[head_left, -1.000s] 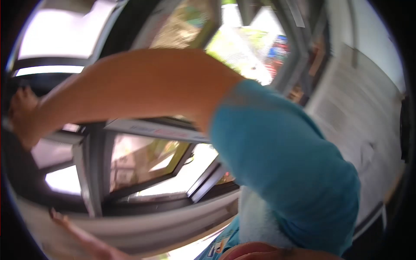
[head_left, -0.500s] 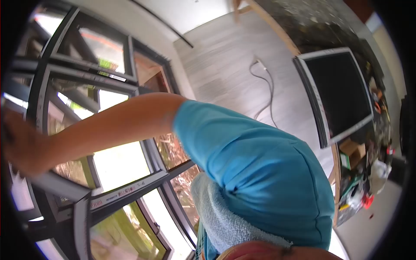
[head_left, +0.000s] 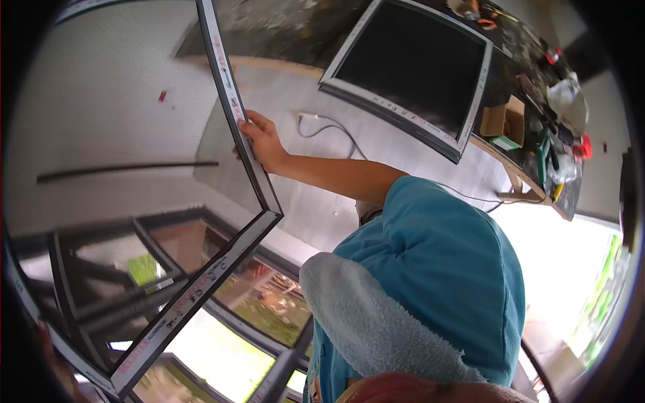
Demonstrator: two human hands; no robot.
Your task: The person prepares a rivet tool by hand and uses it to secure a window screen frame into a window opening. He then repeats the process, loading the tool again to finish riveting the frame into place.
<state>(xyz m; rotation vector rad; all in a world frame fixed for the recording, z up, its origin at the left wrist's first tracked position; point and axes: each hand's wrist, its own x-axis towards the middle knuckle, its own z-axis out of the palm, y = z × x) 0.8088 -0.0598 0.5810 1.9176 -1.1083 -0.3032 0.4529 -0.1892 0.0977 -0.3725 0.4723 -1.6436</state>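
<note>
A large window screen [head_left: 161, 319] with dark mesh and a frame covered in white printed protective film fills the left of the view, tilted. My right hand [head_left: 267, 144] is closed around one long side of its frame, thumb on the film. At the lower left edge, my left hand [head_left: 57, 366] shows only in part, dark and cut off, with its fingers against the opposite side of the frame. Beneath the screen and through its mesh, dark-framed windows [head_left: 222, 319] are visible.
A dark workbench [head_left: 269, 30] runs across the top, bearing another film-edged framed panel [head_left: 416, 64], an open cardboard box [head_left: 504, 124], a plastic bag [head_left: 570, 101] and assorted tools. A grey cable [head_left: 336, 124] lies on the floor below it.
My right arm was stretched left towards the dark window frames, its hand blurred. Now it is bent and grips the screen, which stands apart from the windows. The view has turned towards the workbench.
</note>
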